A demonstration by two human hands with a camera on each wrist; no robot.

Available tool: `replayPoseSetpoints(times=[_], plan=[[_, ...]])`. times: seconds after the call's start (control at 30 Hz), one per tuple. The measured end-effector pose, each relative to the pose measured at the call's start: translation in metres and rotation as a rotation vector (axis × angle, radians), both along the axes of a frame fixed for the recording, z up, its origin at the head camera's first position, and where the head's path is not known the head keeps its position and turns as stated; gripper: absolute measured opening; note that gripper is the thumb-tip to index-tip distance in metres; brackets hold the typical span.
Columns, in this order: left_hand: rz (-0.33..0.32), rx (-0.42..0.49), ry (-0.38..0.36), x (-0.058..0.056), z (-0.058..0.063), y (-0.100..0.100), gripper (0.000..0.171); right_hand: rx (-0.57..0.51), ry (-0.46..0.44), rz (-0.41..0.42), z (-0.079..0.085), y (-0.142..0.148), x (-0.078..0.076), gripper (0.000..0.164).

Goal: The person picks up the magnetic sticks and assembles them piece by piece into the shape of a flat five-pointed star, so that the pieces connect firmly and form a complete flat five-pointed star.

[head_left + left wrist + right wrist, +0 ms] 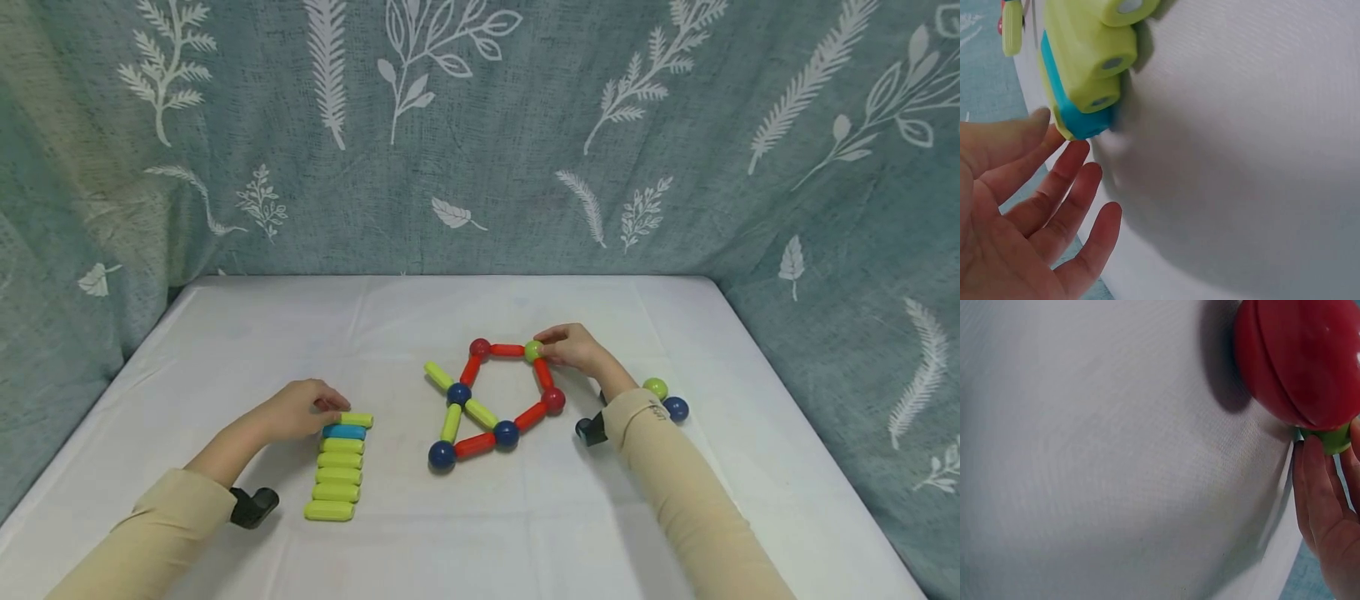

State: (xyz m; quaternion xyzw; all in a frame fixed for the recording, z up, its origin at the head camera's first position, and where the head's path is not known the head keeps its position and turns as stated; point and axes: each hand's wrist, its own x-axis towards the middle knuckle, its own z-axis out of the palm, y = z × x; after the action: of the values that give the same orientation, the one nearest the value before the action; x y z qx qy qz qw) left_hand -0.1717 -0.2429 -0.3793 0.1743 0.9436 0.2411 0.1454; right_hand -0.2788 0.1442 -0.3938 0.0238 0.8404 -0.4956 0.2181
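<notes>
My left hand [303, 408] pinches the left end of a lime-green stick [362, 420] between thumb and index finger, the other fingers spread loosely. This stick tops a column of short sticks, just above a blue stick [344, 432] and several more lime sticks [337, 476]. My right hand [576, 348] grips a green ball [532, 351] at the far right corner of a ball-and-stick frame. Red sticks [507, 350], red balls [480, 347], dark blue balls [459, 394] and lime sticks [482, 414] make up that frame. In the right wrist view a red ball [1304, 359] partly hides the green ball.
Beside my right forearm lie a loose green ball [656, 387] and a loose dark blue ball [676, 408]. One lime stick [438, 375] juts out from the frame's left side. A white cloth [240, 333] covers the table, with a leaf-patterned curtain [480, 167] behind.
</notes>
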Motion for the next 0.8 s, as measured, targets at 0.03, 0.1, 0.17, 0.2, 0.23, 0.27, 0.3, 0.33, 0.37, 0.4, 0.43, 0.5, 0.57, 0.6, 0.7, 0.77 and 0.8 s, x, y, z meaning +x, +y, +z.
replayPoseSetpoints(times=[0.03,0.1,0.17,0.2,0.23,0.27,0.3,0.33,0.37,0.4,0.43,0.5,0.57,0.6,0.7,0.77,0.8], plan=[[-0.001,0.003,-0.001,0.0,-0.001,-0.001,0.018,-0.001,0.0,-0.001,0.0,0.0,0.0,0.033],[0.004,0.014,-0.01,0.001,-0.002,-0.001,0.018,0.003,0.002,-0.004,0.0,0.0,0.0,0.033],[0.006,0.026,-0.018,0.001,-0.003,-0.002,0.018,0.01,0.009,0.0,-0.001,-0.001,0.0,0.033],[0.006,0.029,-0.022,0.001,-0.003,-0.002,0.018,0.013,0.009,-0.002,-0.001,-0.001,0.0,0.033],[0.006,0.032,-0.023,0.001,-0.003,-0.002,0.017,0.018,0.01,-0.004,-0.001,-0.001,0.0,0.033],[0.007,0.034,-0.024,0.001,-0.004,-0.002,0.017,0.023,0.011,-0.005,-0.001,-0.001,0.0,0.033],[0.005,0.032,-0.024,0.001,-0.004,-0.002,0.017,0.026,0.014,-0.004,-0.001,-0.002,0.0,0.033],[0.005,0.03,-0.025,0.0,-0.004,-0.002,0.016,0.028,0.016,-0.003,-0.001,-0.002,0.001,0.033],[0.003,0.027,-0.028,0.0,-0.004,-0.002,0.016,0.028,0.017,-0.003,-0.001,-0.002,0.001,0.033],[0.003,0.025,-0.031,-0.002,-0.004,-0.002,0.016,0.028,0.019,-0.003,-0.002,-0.002,0.0,0.032],[0.004,0.023,-0.036,-0.003,-0.003,-0.002,0.015,0.026,0.023,0.002,-0.002,-0.002,0.0,0.032],[0.005,0.018,-0.042,-0.006,-0.002,0.0,0.015,0.02,0.039,0.015,-0.002,-0.001,-0.001,0.03],[0.005,0.014,-0.036,-0.012,0.002,0.003,0.015,0.023,0.043,0.017,-0.003,0.0,-0.001,0.029],[0.009,0.012,-0.03,-0.015,0.003,0.005,0.014,0.026,0.043,0.015,-0.003,0.0,-0.001,0.029],[0.018,0.005,0.003,-0.027,0.009,0.014,0.016,0.027,0.037,0.003,-0.003,0.0,-0.001,0.029],[0.035,0.009,0.016,-0.037,0.012,0.022,0.018,0.026,0.021,-0.011,-0.003,-0.001,-0.001,0.03],[0.046,0.014,0.013,-0.041,0.013,0.027,0.019,0.025,0.02,-0.014,-0.003,-0.001,-0.001,0.031]])
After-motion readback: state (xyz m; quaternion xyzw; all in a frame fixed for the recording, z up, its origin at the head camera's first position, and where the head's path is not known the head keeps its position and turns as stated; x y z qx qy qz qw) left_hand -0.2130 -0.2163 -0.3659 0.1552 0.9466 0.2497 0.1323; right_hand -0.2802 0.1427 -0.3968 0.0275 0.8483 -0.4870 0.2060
